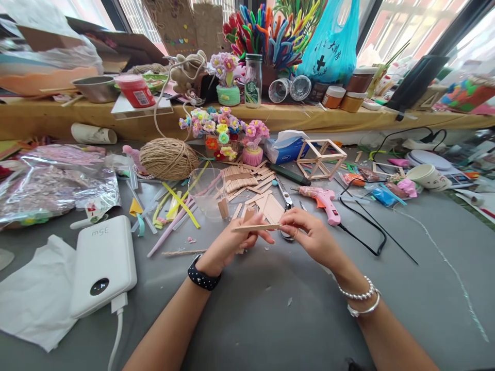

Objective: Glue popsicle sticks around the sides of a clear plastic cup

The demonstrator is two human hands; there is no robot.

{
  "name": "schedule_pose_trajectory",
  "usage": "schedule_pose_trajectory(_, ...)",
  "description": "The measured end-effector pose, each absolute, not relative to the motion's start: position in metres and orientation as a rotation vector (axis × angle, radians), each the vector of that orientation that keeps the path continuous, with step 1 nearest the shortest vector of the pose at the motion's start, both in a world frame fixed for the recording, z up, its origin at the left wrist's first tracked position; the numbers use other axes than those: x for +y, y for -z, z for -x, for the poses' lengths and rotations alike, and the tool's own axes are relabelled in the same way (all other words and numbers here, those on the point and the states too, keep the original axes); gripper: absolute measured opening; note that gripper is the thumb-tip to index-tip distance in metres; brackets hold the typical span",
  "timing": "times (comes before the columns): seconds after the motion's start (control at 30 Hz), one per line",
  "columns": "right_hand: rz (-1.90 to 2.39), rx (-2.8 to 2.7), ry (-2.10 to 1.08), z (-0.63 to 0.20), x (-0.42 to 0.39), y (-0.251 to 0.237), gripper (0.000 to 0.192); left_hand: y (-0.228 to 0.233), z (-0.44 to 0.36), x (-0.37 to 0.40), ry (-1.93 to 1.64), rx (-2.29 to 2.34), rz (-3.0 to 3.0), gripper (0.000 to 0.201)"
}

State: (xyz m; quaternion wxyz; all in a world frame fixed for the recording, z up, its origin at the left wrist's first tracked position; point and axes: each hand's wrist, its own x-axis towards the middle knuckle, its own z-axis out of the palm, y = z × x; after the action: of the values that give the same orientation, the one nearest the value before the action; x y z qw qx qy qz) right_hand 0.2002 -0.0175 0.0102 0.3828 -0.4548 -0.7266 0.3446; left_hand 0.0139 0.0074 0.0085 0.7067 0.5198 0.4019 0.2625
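Observation:
A flat wooden craft stick (pixel 257 227) is held nearly level above the table. My right hand (pixel 313 239) pinches its right end between thumb and fingertips. The stick's other end crosses over my left hand (pixel 230 242), whose fingers are apart and partly stretched out beneath it; whether they touch it is hard to see. Just beyond my hands is a pile of loose craft sticks (pixel 270 207). Scissors (pixel 285 196) lie behind my right hand, partly hidden by it. A pink glue gun (pixel 327 203) rests to the right.
An open stick frame (pixel 322 158) stands behind the glue gun, whose black cable loops rightward. A clear plastic cup (pixel 204 190), twine ball (pixel 169 158) and coloured strips lie left of the pile. A white power bank (pixel 103 265) is at near left. A crowded ledge (pixel 135 121) runs behind.

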Motion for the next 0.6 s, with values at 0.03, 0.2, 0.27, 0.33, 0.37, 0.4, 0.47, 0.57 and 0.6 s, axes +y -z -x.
schedule_pose_trajectory(0.03, 1.162, -1.878, -0.862, -0.202, -0.017, -0.011, 0.013, -0.009, -0.012, 0.008, -0.524, 0.89, -1.171, 0.05)
schedule_pose_trajectory(0.2, 1.171, -1.939, -0.8, -0.204, -0.016, -0.01, 0.013, -0.009, -0.013, 0.006, -0.441, 0.898, -1.184, 0.035)
schedule_pose_trajectory(0.27, 1.211, -1.866, -0.754, -0.2, -0.017, -0.008, 0.013, -0.009, -0.016, 0.004, -0.524, 0.949, -1.211, 0.031)
schedule_pose_trajectory(0.33, 1.249, -1.768, -0.694, -0.195, -0.018, -0.005, 0.013, -0.009, -0.02, 0.002, -0.656, 1.024, -1.261, 0.029)
schedule_pose_trajectory(0.37, 1.249, -1.727, -0.686, -0.192, -0.019, -0.004, 0.014, -0.009, -0.022, 0.001, -0.711, 1.045, -1.295, 0.027)
schedule_pose_trajectory(0.4, 1.244, -1.689, -0.691, -0.19, -0.02, -0.003, 0.014, -0.009, -0.023, 0.0, -0.75, 1.048, -1.329, 0.025)
schedule_pose_trajectory(0.47, 1.228, -1.624, -0.735, -0.188, -0.021, -0.003, 0.014, -0.008, -0.026, -0.001, -0.785, 1.017, -1.377, 0.025)
schedule_pose_trajectory(0.57, 1.216, -1.545, -0.838, -0.187, -0.022, -0.005, 0.014, -0.006, -0.027, -0.001, -0.769, 0.996, -1.357, 0.027)
schedule_pose_trajectory(0.6, 1.21, -1.525, -0.881, -0.188, -0.022, -0.006, 0.014, -0.005, -0.027, -0.001, -0.756, 1.006, -1.336, 0.028)
